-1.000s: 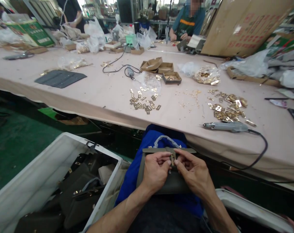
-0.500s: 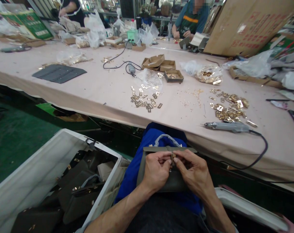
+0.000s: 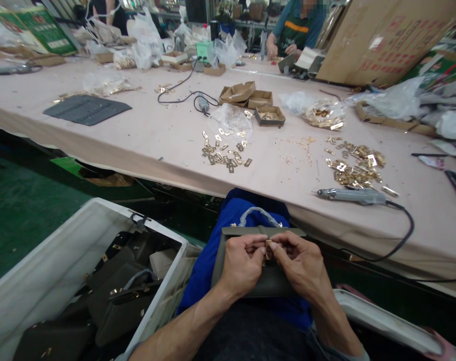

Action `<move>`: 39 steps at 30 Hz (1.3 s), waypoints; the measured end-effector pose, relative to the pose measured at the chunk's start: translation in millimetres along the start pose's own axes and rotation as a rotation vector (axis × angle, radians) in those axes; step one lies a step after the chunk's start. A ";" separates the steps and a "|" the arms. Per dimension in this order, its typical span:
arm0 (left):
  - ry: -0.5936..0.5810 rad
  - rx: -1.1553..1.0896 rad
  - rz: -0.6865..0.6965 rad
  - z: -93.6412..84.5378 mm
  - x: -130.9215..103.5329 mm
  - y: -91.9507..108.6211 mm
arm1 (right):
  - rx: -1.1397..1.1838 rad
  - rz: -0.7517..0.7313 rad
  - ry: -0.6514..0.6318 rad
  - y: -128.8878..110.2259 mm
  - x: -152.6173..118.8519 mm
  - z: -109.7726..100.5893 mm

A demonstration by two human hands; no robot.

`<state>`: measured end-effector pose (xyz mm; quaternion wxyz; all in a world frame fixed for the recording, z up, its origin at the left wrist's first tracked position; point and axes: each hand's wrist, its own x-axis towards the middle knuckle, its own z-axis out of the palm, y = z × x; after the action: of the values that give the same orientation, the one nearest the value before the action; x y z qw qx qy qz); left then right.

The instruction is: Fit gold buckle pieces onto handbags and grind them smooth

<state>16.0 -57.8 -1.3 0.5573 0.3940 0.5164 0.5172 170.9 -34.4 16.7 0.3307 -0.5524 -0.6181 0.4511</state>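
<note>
An olive-grey handbag (image 3: 228, 271) lies across my lap on blue cloth (image 3: 197, 281), its plastic-wrapped handle (image 3: 258, 211) pointing toward the table. My left hand (image 3: 245, 263) and my right hand (image 3: 301, 258) meet at the middle of its flap. Between their fingertips is a small gold metal clasp piece (image 3: 268, 245) at the front of the bag. Both hands are closed in a pinch around it. The fingers partly hide the piece, and I cannot tell how it joins the bag.
A white crate (image 3: 175, 235) of similar handbags (image 3: 117, 276) stands at my left. On the table lie a corded electric screwdriver (image 3: 351, 195), gold plates (image 3: 228, 155), a pile of gold fittings (image 3: 357, 168) and small cardboard boxes (image 3: 270, 116). A co-worker (image 3: 297, 30) sits across.
My right fingers and thumb have shifted slightly at the gold clasp piece, which now shows a little differently. The view has turned slightly; the handbag stays in place.
</note>
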 end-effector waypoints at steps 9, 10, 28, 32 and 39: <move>-0.020 0.001 0.010 -0.5 0.3 -3.2 | -0.075 0.066 -0.070 -4.1 12.1 -5.0; -0.020 0.000 0.007 -0.8 0.0 -2.8 | -0.093 0.055 -0.071 -5.8 13.0 -5.1; 0.208 0.056 -0.046 7.9 0.9 -12.8 | -0.021 0.229 -0.041 -0.9 -16.6 8.0; 0.205 0.059 -0.038 9.1 2.5 -9.2 | -0.074 0.268 -0.091 -4.9 -18.4 8.5; 0.190 0.019 -0.145 8.5 -3.5 -4.5 | -0.040 0.165 -0.038 -0.2 -18.8 9.1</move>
<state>25.4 -61.1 -3.7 0.5380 0.3104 0.5988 0.5056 165.9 -54.6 15.2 0.2696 -0.5994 -0.5854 0.4747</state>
